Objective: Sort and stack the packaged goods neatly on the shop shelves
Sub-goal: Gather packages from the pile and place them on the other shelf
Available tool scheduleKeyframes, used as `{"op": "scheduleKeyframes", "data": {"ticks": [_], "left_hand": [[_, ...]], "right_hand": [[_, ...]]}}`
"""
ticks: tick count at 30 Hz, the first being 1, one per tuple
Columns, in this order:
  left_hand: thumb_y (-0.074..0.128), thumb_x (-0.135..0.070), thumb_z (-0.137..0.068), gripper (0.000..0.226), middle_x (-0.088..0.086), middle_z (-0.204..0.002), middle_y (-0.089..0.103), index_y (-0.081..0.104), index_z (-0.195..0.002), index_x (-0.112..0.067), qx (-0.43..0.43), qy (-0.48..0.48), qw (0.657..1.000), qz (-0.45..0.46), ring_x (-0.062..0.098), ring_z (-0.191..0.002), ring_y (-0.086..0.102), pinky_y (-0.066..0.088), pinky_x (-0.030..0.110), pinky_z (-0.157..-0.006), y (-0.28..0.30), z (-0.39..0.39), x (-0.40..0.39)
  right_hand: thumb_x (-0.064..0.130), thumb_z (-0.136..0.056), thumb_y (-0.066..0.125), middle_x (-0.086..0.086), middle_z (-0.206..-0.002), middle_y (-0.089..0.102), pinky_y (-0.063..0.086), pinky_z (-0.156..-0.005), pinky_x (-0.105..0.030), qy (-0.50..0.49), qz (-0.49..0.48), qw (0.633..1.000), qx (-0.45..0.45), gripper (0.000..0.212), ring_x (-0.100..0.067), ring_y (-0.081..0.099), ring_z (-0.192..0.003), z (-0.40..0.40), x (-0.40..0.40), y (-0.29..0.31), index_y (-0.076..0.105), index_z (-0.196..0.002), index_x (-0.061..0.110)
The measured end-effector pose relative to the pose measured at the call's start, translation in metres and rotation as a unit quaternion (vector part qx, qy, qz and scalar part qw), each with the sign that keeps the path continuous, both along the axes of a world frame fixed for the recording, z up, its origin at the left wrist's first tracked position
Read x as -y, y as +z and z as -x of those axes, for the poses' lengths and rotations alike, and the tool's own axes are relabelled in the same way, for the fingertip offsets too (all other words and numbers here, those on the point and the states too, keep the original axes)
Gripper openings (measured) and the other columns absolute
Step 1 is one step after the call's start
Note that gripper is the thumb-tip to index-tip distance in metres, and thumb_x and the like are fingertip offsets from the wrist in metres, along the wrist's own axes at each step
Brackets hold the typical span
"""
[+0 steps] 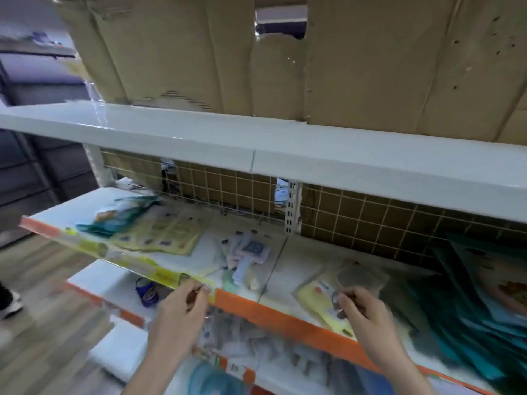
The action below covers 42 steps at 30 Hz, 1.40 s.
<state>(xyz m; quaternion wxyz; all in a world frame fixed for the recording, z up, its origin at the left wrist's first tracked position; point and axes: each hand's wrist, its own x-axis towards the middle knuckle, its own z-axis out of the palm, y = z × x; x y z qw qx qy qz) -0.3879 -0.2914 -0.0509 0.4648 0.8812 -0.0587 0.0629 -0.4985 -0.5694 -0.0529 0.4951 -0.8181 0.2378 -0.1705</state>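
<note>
at the middle shelf (285, 315), right hand (362, 306) pinches a clear packet (336, 289); left hand (182, 303) curled, grip unclear; next, lay it flat.

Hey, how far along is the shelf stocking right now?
Early to midway, by the look of it. Done: teal packets are piled at the right of the middle shelf. In hand: the right hand pinches a clear packet; the left hand is at the shelf's front edge. Left: pastel packets and yellow sheets lie loosely scattered.
</note>
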Motion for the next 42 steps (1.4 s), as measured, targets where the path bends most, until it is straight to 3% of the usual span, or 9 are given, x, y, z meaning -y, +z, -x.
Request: {"op": "scheduleKeyframes", "data": {"ticks": [6,10,14,18,26,33,36,39,42], "left_hand": [[0.039,-0.059,-0.071,0.028,-0.006,-0.056,0.061,0.058,-0.076,-0.039,-0.015,0.047,0.999,-0.012,0.025,-0.058,0.056,0.049,0.040,-0.060,-0.022,-0.040,-0.119],[0.056,-0.032,-0.088,0.014,-0.004,-0.063,0.065,0.062,-0.075,-0.030,-0.029,0.065,0.997,-0.006,0.024,-0.067,0.061,0.050,0.041,-0.065,-0.008,-0.058,-0.165],[0.051,-0.033,-0.086,0.012,-0.001,-0.067,0.065,0.062,-0.080,-0.030,-0.025,0.064,0.998,0.012,0.023,-0.069,0.063,0.051,0.043,-0.067,-0.004,-0.091,-0.191],[0.053,-0.020,-0.091,0.019,-0.004,-0.069,0.066,0.063,-0.076,-0.025,-0.020,0.065,0.998,0.018,0.022,-0.069,0.062,0.051,0.042,-0.066,-0.007,-0.123,-0.200],[0.050,-0.025,-0.095,0.015,-0.002,-0.073,0.068,0.061,-0.086,-0.030,-0.031,0.067,0.997,-0.010,0.019,-0.068,0.063,0.049,0.034,-0.062,-0.009,-0.192,-0.199],[0.051,-0.031,-0.095,0.011,-0.005,-0.086,0.065,0.060,-0.099,-0.028,-0.049,0.101,0.992,-0.050,0.017,-0.077,0.060,0.047,0.032,-0.066,-0.022,-0.246,-0.201],[0.051,-0.030,-0.095,0.011,-0.004,-0.092,0.064,0.059,-0.100,-0.026,-0.064,0.102,0.991,-0.054,0.011,-0.076,0.059,0.041,0.029,-0.063,-0.028,-0.263,-0.206],[0.052,-0.031,-0.093,0.015,-0.001,-0.099,0.065,0.060,-0.103,-0.023,-0.074,0.108,0.990,-0.050,0.012,-0.080,0.059,0.046,0.033,-0.074,-0.032,-0.290,-0.214],[0.052,-0.037,-0.092,0.033,-0.001,-0.120,0.060,0.056,-0.122,-0.023,-0.088,0.101,0.986,-0.100,0.021,-0.106,0.056,0.043,0.041,-0.095,-0.038,-0.326,-0.221]], "right_hand": [[0.018,-0.094,0.056,0.000,-0.078,0.069,0.055,-0.076,-0.041,0.029,-0.019,0.999,-0.033,0.015,-0.015,0.066,-0.072,-0.064,-0.091,-0.024,0.064,-0.082,0.024],[0.020,-0.094,0.056,0.001,-0.081,0.068,0.053,-0.074,-0.036,0.060,-0.035,0.997,-0.044,0.013,-0.016,0.066,-0.073,-0.100,-0.142,-0.024,0.063,-0.085,0.025],[0.018,-0.094,0.056,-0.001,-0.082,0.067,0.051,-0.071,-0.029,0.086,-0.033,0.995,-0.039,0.014,-0.018,0.066,-0.077,-0.135,-0.174,-0.018,0.062,-0.084,0.025],[0.018,-0.093,0.058,-0.003,-0.083,0.069,0.054,-0.075,-0.036,0.099,-0.037,0.994,-0.041,0.014,-0.019,0.066,-0.074,-0.174,-0.189,-0.020,0.063,-0.083,0.026],[0.021,-0.095,0.056,0.000,-0.086,0.068,0.051,-0.071,-0.030,0.105,-0.051,0.992,-0.047,0.011,-0.014,0.065,-0.074,-0.259,-0.199,-0.026,0.062,-0.087,0.025],[0.027,-0.092,0.057,0.002,-0.087,0.066,0.054,-0.079,-0.040,0.119,0.024,0.983,-0.136,0.014,-0.020,0.064,-0.084,-0.346,-0.200,-0.048,0.058,-0.078,0.026],[0.037,-0.090,0.057,0.004,-0.093,0.064,0.050,-0.079,-0.033,0.110,0.070,0.976,-0.173,0.012,-0.018,0.061,-0.088,-0.362,-0.201,-0.057,0.059,-0.086,0.025],[0.046,-0.088,0.055,0.005,-0.102,0.061,0.049,-0.083,-0.035,0.104,0.078,0.971,-0.201,0.023,-0.017,0.058,-0.093,-0.375,-0.204,-0.063,0.058,-0.097,0.025],[0.049,-0.089,0.056,0.000,-0.113,0.055,0.044,-0.081,-0.032,0.100,0.078,0.964,-0.232,0.041,-0.021,0.056,-0.104,-0.390,-0.212,-0.068,0.054,-0.114,0.018]]}}
